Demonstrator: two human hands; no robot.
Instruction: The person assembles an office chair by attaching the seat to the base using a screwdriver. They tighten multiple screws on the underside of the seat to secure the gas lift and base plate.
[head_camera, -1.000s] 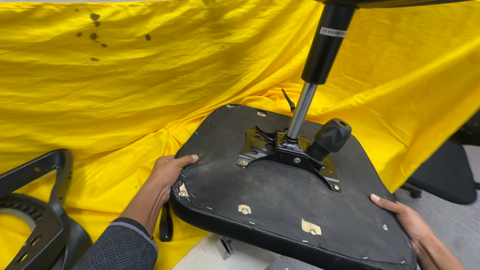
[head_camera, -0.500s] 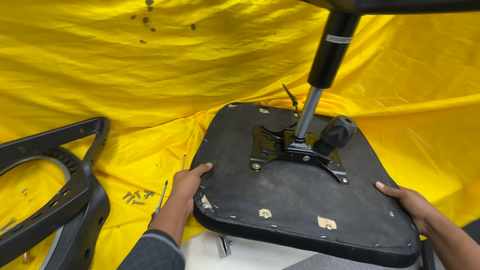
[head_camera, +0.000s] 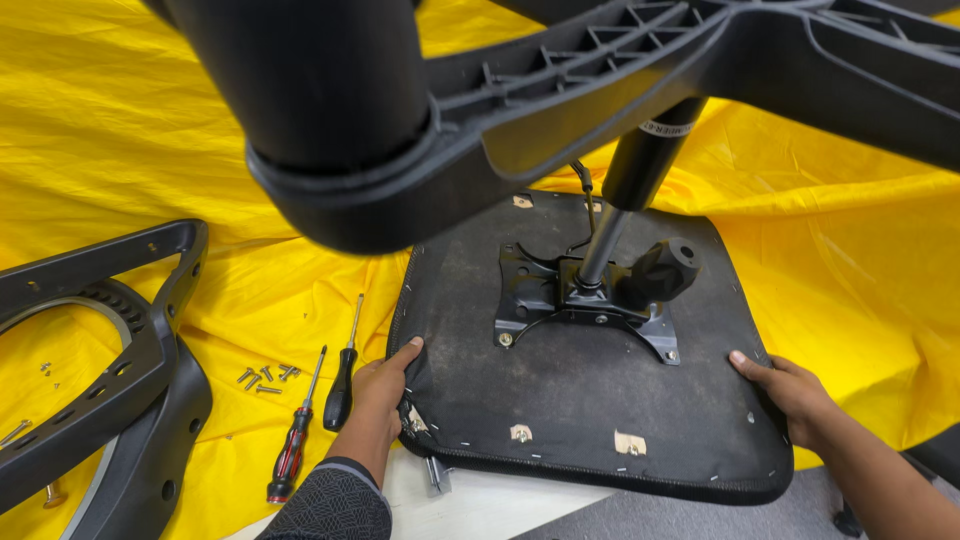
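- The left hand (head_camera: 385, 385) grips the seat (head_camera: 590, 400) at its 9 o'clock edge, thumb on the black underside and fingers curled under the rim; the hold is as it was a second ago.
- The right hand (head_camera: 790, 395) holds the 4 o'clock edge in the same way, thumb on top and fingers wrapped below, unchanged from the earlier frames.
- The seat lies upside down across the yellow sheet (head_camera: 200, 150), its near rim overhanging a pale surface. Its place between the hands has not shifted.
- What has changed is the view: the head has dropped and come closer, so the chair base (head_camera: 420, 110) now fills the top of the frame.
- The gas column (head_camera: 625, 200) rises from the metal plate (head_camera: 585, 300) at the seat's centre, toward 12 o'clock. A black knob (head_camera: 665, 270) sits at the plate's 2 o'clock.
- Judged from this, the seat is steadied rather than moved, with both hands kept on it.
- At 9 o'clock of the left hand, two screwdrivers (head_camera: 320, 400) lie apart from it, with loose screws (head_camera: 265, 377) just beyond.
- Further toward 9 o'clock lies a black frame (head_camera: 110, 350), newly in fuller view.
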